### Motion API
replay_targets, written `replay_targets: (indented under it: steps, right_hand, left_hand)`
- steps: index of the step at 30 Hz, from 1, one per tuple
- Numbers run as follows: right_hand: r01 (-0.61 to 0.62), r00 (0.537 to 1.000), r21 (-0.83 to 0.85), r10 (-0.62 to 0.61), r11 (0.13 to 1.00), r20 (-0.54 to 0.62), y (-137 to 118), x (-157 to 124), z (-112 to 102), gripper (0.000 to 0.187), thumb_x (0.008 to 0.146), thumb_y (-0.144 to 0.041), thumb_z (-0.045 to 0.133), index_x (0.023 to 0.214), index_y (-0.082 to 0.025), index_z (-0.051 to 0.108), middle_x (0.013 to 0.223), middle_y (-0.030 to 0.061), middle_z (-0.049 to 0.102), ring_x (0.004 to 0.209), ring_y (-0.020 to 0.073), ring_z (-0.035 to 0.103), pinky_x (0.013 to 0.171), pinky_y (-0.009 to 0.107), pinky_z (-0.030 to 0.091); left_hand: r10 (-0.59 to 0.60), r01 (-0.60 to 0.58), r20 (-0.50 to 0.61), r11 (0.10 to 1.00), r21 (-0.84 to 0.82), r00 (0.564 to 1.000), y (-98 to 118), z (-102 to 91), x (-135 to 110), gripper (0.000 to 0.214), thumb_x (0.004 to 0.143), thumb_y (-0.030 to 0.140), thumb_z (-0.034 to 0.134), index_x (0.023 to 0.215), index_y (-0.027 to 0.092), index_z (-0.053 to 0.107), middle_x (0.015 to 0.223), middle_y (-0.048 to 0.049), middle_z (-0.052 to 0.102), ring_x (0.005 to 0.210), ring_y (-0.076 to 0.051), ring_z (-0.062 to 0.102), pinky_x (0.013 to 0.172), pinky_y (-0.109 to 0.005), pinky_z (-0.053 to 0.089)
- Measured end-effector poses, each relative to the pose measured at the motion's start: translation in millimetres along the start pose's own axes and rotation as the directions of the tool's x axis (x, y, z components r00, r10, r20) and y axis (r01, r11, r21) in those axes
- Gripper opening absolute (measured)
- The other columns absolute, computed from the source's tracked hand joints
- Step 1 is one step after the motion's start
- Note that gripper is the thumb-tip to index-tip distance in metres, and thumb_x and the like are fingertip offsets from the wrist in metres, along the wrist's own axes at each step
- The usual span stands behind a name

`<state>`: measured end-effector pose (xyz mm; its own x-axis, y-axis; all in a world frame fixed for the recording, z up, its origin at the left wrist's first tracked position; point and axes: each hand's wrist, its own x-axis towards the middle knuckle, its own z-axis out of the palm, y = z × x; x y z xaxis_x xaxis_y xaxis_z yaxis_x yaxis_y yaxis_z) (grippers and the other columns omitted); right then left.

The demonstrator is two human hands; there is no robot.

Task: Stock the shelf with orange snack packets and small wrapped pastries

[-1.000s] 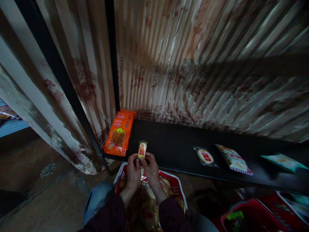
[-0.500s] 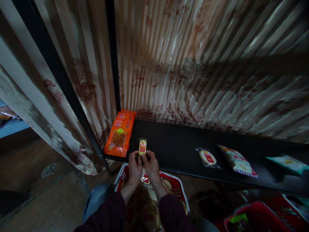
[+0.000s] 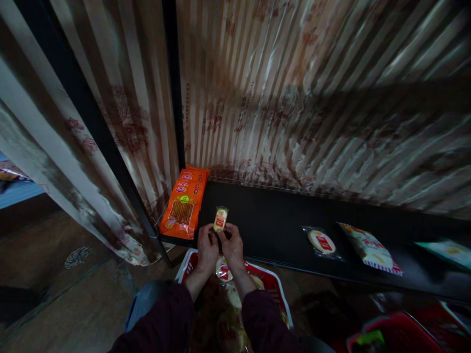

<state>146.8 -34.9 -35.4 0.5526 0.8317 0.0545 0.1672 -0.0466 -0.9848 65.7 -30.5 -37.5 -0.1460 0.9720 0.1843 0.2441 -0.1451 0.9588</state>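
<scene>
A small yellow snack packet (image 3: 220, 219) with a red label stands upright between my fingertips, at the front edge of the black shelf (image 3: 257, 211). My left hand (image 3: 208, 247) pinches its lower left side, and my right hand (image 3: 231, 245) grips its lower right, thumb on the front. Just left of them lie overlapping orange snack packs (image 3: 182, 211) showing brown sticks. Below my wrists is a red basket with a white rim (image 3: 277, 282), holding several clear-wrapped round snacks (image 3: 223, 269) with red labels; my forearms hide part of them.
Farther right on the shelf lie a clear-wrapped round snack (image 3: 322, 242), a white-and-green snack bag (image 3: 370, 247) and a pale green packet (image 3: 447, 251). Another red basket (image 3: 401, 331) stands at lower right. A black post (image 3: 106, 142) and patterned curtains (image 3: 294, 98) border the shelf.
Both hands have moved slightly up and right with the yellow packet, which now leans a little to the right. The view has shifted slightly.
</scene>
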Motion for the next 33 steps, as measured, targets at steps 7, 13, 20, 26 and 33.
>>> replay_targets:
  steps: [7, 13, 20, 26, 33]
  right_hand:
    - [0.001, 1.0, -0.016, -0.001, 1.0, -0.004, 1, 16, 3, 0.029, 0.069, -0.037, 0.063, 0.094, -0.021, 0.059, 0.087, 0.0034, 0.07, 0.082, 0.0197, 0.065, 0.077, 0.032, 0.049]
    - [-0.028, 1.0, -0.023, 0.027, 0.999, -0.012, 2, 28, 10, 0.03, 0.068, -0.037, 0.064, 0.093, -0.021, 0.058, 0.087, 0.0049, 0.069, 0.081, 0.0207, 0.065, 0.076, 0.032, 0.049]
    - [-0.016, 1.0, -0.03, 0.016, 0.999, 0.005, 5, 37, 18, 0.028, 0.069, -0.034, 0.062, 0.094, -0.021, 0.058, 0.09, 0.0053, 0.069, 0.084, 0.0209, 0.065, 0.077, 0.033, 0.049]
    - [-0.008, 1.0, -0.062, 0.007, 0.998, -0.008, 0, 47, 27, 0.022, 0.069, -0.028, 0.061, 0.09, -0.021, 0.057, 0.086, 0.004, 0.069, 0.079, 0.0196, 0.066, 0.076, 0.032, 0.049]
    - [-0.022, 1.0, -0.211, 0.023, 0.977, 0.002, -7, 60, 31, 0.024, 0.071, -0.026, 0.061, 0.094, -0.02, 0.057, 0.09, 0.0046, 0.07, 0.084, 0.0189, 0.066, 0.077, 0.03, 0.049]
  left_hand:
    - [-0.029, 0.029, 0.017, 0.999, -0.013, 0.999, 7, 6.4, 14, 0.034, 0.071, 0.004, 0.044, 0.097, 0.019, 0.062, 0.101, -0.0072, 0.063, 0.095, -0.018, 0.059, 0.093, -0.036, 0.047]
    - [0.001, -0.001, 0.005, 1.0, -0.002, 1.0, 5, 10.5, 24, 0.037, 0.072, 0.004, 0.042, 0.099, 0.018, 0.063, 0.104, -0.0089, 0.063, 0.099, -0.02, 0.059, 0.097, -0.039, 0.045]
    - [-0.004, 0.005, 0.027, 1.0, -0.026, 1.0, 1, 9.2, 30, 0.043, 0.073, 0.003, 0.041, 0.109, 0.018, 0.061, 0.113, -0.0091, 0.063, 0.106, -0.019, 0.058, 0.101, -0.038, 0.043]
    - [-0.022, 0.023, 0.039, 1.0, -0.019, 0.999, 3, 12.4, 44, 0.038, 0.076, 0.006, 0.041, 0.107, 0.015, 0.061, 0.115, -0.0108, 0.063, 0.108, -0.02, 0.058, 0.102, -0.04, 0.043]
    - [-0.053, 0.052, 0.073, 0.999, 0.006, 0.996, 5, 15.1, 57, 0.034, 0.082, 0.012, 0.042, 0.111, 0.013, 0.059, 0.117, -0.0121, 0.063, 0.11, -0.019, 0.057, 0.101, -0.036, 0.042]
